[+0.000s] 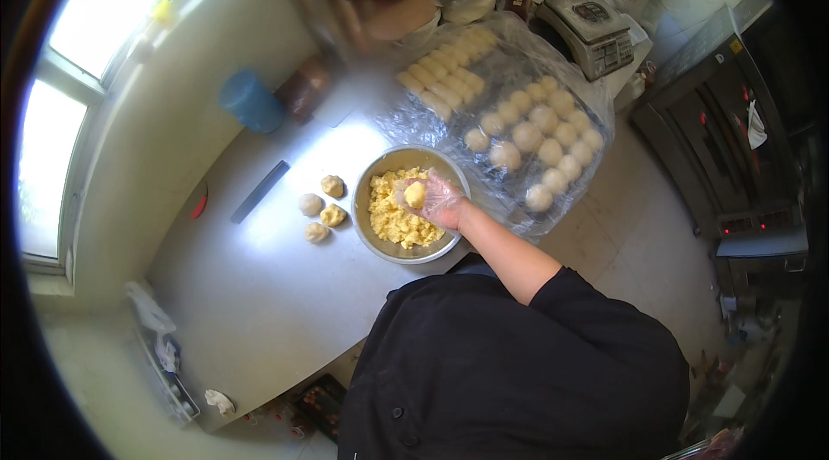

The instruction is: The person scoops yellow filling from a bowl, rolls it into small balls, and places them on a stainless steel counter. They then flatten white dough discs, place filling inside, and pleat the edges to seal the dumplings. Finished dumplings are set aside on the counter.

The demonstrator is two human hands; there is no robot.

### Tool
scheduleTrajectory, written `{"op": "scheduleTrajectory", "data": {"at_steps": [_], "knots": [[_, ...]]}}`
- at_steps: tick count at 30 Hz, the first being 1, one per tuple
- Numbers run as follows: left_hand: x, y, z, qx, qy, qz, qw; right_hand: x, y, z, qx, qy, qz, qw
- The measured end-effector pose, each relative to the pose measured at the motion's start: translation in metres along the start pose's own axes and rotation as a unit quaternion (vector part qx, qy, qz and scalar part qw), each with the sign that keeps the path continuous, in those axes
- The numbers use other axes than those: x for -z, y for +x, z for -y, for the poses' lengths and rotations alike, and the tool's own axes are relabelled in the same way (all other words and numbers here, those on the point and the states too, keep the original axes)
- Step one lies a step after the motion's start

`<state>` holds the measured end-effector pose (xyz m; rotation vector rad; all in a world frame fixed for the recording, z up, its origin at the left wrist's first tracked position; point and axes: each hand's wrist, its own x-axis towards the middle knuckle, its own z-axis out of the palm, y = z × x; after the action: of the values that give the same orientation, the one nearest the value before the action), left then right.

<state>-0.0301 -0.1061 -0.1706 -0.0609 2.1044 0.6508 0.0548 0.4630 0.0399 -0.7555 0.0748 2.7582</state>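
Observation:
My right hand (pixel 443 201), in a clear plastic glove, is over a round metal bowl (pixel 361 227). A rounded lump of yellow filling (pixel 415 194) sits in its fingers. Below it, crumbly yellow filling (pixel 395 223) covers much of the bowl's bottom. Several small balls lie on the metal table just left of the bowl. Among them are a pale ball (pixel 311 204), a yellowish lump (pixel 333 215), a tan lump (pixel 332 186) and a light tan one (pixel 316 232). My left hand is out of view.
Dough balls (pixel 527 136) and dough rolls (pixel 447 78) lie under clear plastic sheeting (pixel 408 120) to the right. Behind them stands a weighing scale (pixel 588 32). A long grey bar (pixel 260 192), a blue container (pixel 251 100) and a red-handled tool (pixel 199 207) are on the metal table (pixel 278 304).

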Motion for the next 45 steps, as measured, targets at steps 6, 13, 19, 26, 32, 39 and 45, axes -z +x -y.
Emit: {"op": "scheduleTrajectory", "data": {"at_steps": [6,13,19,26,32,39,45], "knots": [[-0.002,-0.006,0.008,-0.002,-0.01,-0.002,1.0,0.017,0.007,0.004,0.005,-0.132,0.025,0.991],[-0.004,-0.024,0.038,0.0,-0.032,-0.015,0.999,0.026,0.017,0.008,-0.04,0.033,0.021,0.998],[-0.006,-0.037,0.053,0.007,-0.051,-0.028,0.998,-0.013,-0.005,-0.004,-0.031,-0.012,0.097,0.995],[-0.009,-0.04,0.06,0.011,-0.076,-0.038,0.996,-0.008,0.002,-0.004,-0.012,-0.158,0.039,0.987],[-0.014,-0.039,0.066,0.005,-0.093,-0.038,0.995,0.007,0.009,0.007,-0.029,-0.253,-0.065,0.965],[-0.017,-0.036,0.068,-0.027,-0.123,-0.034,0.991,-0.006,0.002,0.001,0.019,-0.238,-0.077,0.968],[-0.019,-0.041,0.064,0.071,-0.172,-0.055,0.981,-0.014,-0.001,0.003,0.0,-0.011,0.032,0.999]]}}
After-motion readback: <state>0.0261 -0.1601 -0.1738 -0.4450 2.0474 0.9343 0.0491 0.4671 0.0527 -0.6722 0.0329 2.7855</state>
